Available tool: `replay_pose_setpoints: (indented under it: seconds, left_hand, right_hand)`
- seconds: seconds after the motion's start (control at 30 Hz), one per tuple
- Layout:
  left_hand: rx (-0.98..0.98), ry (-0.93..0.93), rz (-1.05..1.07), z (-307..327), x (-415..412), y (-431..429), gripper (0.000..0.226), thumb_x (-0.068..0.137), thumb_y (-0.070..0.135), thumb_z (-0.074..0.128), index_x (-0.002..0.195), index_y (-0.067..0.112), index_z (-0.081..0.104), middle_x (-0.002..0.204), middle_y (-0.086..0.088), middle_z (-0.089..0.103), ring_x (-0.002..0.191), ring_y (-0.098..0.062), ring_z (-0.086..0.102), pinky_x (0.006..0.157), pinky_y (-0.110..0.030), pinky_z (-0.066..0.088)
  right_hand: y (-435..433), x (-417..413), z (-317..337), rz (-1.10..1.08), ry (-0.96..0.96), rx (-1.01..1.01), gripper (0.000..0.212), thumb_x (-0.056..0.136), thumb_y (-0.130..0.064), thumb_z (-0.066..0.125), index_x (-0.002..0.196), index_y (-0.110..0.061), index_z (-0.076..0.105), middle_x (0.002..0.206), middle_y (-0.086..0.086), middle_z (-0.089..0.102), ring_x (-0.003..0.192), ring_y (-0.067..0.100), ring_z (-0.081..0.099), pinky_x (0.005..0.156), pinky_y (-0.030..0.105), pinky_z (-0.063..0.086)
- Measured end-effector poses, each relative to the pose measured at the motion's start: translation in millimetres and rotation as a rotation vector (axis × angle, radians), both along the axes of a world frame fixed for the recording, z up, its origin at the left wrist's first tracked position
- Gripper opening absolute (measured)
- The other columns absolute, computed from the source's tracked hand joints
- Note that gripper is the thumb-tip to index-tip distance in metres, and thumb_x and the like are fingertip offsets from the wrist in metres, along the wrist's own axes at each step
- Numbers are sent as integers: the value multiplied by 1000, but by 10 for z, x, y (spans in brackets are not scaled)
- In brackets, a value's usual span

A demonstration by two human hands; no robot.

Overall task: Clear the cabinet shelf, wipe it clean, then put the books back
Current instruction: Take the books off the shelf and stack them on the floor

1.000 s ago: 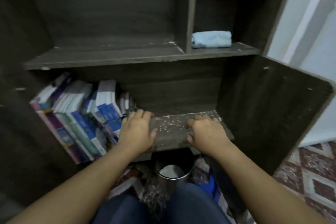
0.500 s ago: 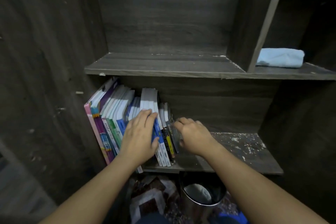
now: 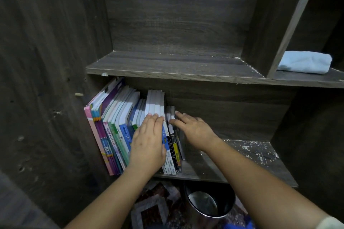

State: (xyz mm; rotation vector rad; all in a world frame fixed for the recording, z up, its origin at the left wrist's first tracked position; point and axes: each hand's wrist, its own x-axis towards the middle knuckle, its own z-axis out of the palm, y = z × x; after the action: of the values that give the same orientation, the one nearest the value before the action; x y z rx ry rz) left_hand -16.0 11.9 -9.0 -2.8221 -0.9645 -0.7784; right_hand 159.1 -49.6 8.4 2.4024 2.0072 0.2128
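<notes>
Dark wood cabinet shelf point(image 3: 232, 169), books point(image 3: 119, 132) at 9 o'clock. Left hand point(image 3: 149, 143) flat on spines, fingers extended; right hand point(image 3: 193, 132) at 3 o'clock of row, fingers extended against end book.

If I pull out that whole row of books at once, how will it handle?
The books are thin softcovers, so they will probably flex and fan apart. They already lean left, so loose ones may topple. Squeezed between left hand and right hand, the row is probably heavy.

Book spine point(image 3: 109, 138) — "ANJAKAN PRISMA"
</notes>
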Motion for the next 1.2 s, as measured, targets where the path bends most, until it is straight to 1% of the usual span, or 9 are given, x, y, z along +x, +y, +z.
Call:
replay_pose_setpoints:
  seconds: [0.2, 0.37, 0.47, 0.63, 0.77, 0.87, 1.0, 1.1, 1.2]
  left_hand:
    - [-6, -19, -1, -20, 19, -18, 92, 58, 20, 83, 138, 10, 39, 142, -8, 43, 138, -26, 36, 107, -38, 35]
    - [-24, -29, 1, -26, 37, -26, 91, 61, 20, 81, 140, 10, 37, 144, -8, 40, 140, -25, 32, 107, -42, 38]
    - [-46, -39, 10, -35, 51, -35, 90, 62, 19, 80, 140, 9, 38, 145, -8, 38, 141, -26, 30, 107, -44, 40]
    - [-59, -45, 17, -53, 74, -38, 88, 63, 16, 79, 141, 8, 38, 145, -9, 38, 141, -26, 30, 107, -45, 41]
    - [-53, -39, 29, -56, 79, -42, 90, 62, 17, 80, 141, 9, 37, 146, -9, 37, 142, -26, 28, 107, -46, 41]
    - [-11, -20, 52, -47, 84, -60, 92, 61, 25, 81, 141, 8, 38, 145, -9, 38, 142, -27, 28, 109, -51, 36]
    - [70, 77, 138, -48, 125, -142, 104, 69, 57, 70, 148, 3, 29, 155, -14, 27, 148, -32, 11, 113, -63, 3]
    - [113, 70, 135, -59, 207, -262, 111, 70, 70, 61, 150, 0, 25, 159, -17, 17, 148, -36, 2, 110, -63, -7]
    - [151, 35, -17, -83, 359, -419, 107, 69, 64, 68, 148, 2, 32, 157, -15, 24, 147, -34, 15, 112, -56, 13]
  right_hand:
    - [13, 107, -141, 9, 38, 96, 70, 90, 8, 43, 150, -21, 22, 162, -1, 7, 148, 19, 15, 117, 38, 24]
    - [-19, 278, -178, 29, 8, 159, 64, 90, 8, 48, 147, -13, 28, 157, 7, 28, 143, 23, 30, 115, 33, 26]
    - [-15, 396, -143, 59, -54, 160, 58, 88, 3, 54, 140, -15, 36, 148, 9, 40, 133, 25, 43, 110, 35, 31]
    - [36, 458, -83, 42, -142, 74, 55, 91, 0, 52, 141, -22, 42, 152, 7, 30, 128, 30, 41, 104, 40, 34]
    - [70, 427, -116, 64, -210, 109, 41, 86, -3, 61, 125, -14, 60, 139, 13, 48, 123, 34, 47, 98, 44, 40]
    - [49, 437, -56, 87, -293, 74, 36, 87, -4, 62, 122, -12, 62, 151, 12, 38, 142, 38, 27, 112, 52, 25]
    - [-124, 527, 138, 12, -341, 45, 35, 97, -12, 47, 132, -17, 52, 162, 5, 12, 148, 32, -7, 119, 53, -2]
    - [-337, 593, 320, -38, -277, 71, 33, 98, -15, 46, 131, -17, 51, 161, 2, 15, 149, 30, -3, 118, 48, -1]
    - [-596, 591, 500, -70, -126, 103, 39, 95, -23, 55, 133, -15, 50, 157, 2, 28, 147, 28, 19, 117, 39, 19]
